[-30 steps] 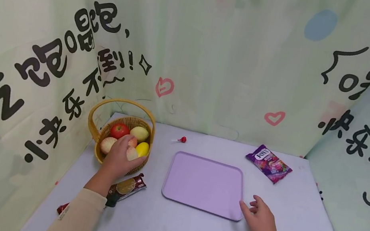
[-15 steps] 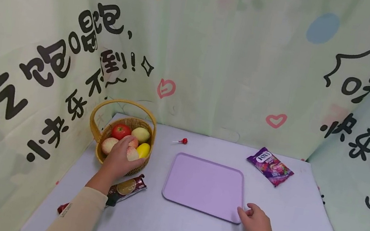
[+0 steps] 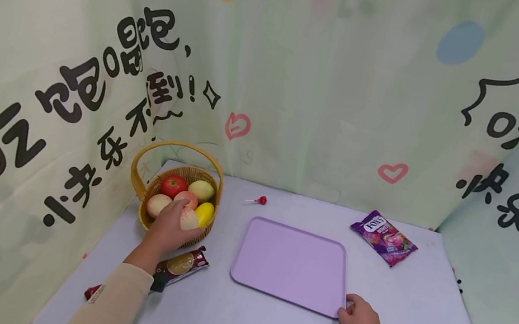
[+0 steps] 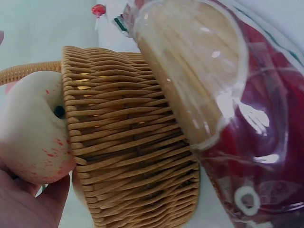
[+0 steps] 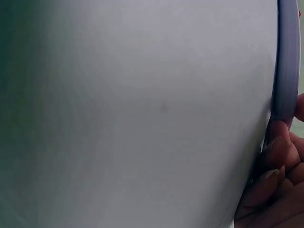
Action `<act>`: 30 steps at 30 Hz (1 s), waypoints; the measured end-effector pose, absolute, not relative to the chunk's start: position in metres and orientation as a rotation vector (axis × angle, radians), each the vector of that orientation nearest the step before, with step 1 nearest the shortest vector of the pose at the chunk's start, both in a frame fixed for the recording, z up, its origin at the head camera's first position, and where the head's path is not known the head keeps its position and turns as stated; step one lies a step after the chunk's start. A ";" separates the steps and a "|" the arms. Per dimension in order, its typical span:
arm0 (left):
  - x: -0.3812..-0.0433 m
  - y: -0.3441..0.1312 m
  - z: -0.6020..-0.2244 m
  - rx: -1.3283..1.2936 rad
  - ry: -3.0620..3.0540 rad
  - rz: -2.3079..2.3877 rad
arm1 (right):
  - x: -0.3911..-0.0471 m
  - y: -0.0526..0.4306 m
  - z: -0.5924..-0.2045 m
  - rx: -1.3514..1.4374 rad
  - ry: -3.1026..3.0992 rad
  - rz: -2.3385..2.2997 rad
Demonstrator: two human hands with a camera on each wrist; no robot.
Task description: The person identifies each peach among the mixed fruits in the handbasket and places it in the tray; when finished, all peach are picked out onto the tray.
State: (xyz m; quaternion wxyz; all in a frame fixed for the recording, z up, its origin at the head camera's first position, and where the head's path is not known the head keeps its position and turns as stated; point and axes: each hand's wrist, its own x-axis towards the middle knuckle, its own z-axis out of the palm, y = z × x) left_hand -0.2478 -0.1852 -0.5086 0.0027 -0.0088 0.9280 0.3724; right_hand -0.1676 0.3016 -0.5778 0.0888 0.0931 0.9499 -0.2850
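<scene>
In the head view my left hand (image 3: 172,230) reaches over the near side of the wicker basket (image 3: 181,145). Its thumb and fingers grip a pale peach (image 3: 188,220), which the left wrist view shows close up as a cream-coloured peach (image 4: 35,128) with red specks at the basket's rim. Part of the peach is hidden by the hand. A purple tray (image 3: 291,266) lies flat on the table. My right hand (image 3: 361,322) pinches its near right corner; fingers touch the tray's rim (image 5: 287,57) in the right wrist view.
Also in the basket are a red apple (image 3: 173,186), more peaches and yellow fruit. A dark red snack packet (image 3: 182,264) lies before it, partly behind my left arm. A lollipop (image 3: 261,200) lies behind the tray, a purple candy bag (image 3: 384,238) at the back right.
My right hand has moved in to the tray's near right corner and taken hold of its edge. The left hand has stayed at the peach. The head view has shifted slightly.
</scene>
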 end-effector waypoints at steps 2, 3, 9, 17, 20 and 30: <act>-0.249 -0.184 -0.510 -0.027 2.910 1.149 | -0.166 0.303 -0.580 0.274 2.840 -0.845; -0.249 -0.183 -0.511 -0.020 2.918 1.133 | -0.166 0.304 -0.581 0.276 2.842 -0.848; -0.251 -0.182 -0.515 -0.004 2.965 1.048 | -0.165 0.306 -0.585 0.295 2.828 -0.884; -0.256 -0.185 -0.519 0.053 2.997 1.012 | -0.166 0.305 -0.588 0.303 2.821 -0.925; -0.257 -0.185 -0.520 0.053 2.999 0.998 | -0.166 0.304 -0.587 0.308 2.812 -0.928; -0.261 -0.184 -0.520 0.045 2.970 1.007 | -0.164 0.303 -0.585 0.332 2.802 -0.945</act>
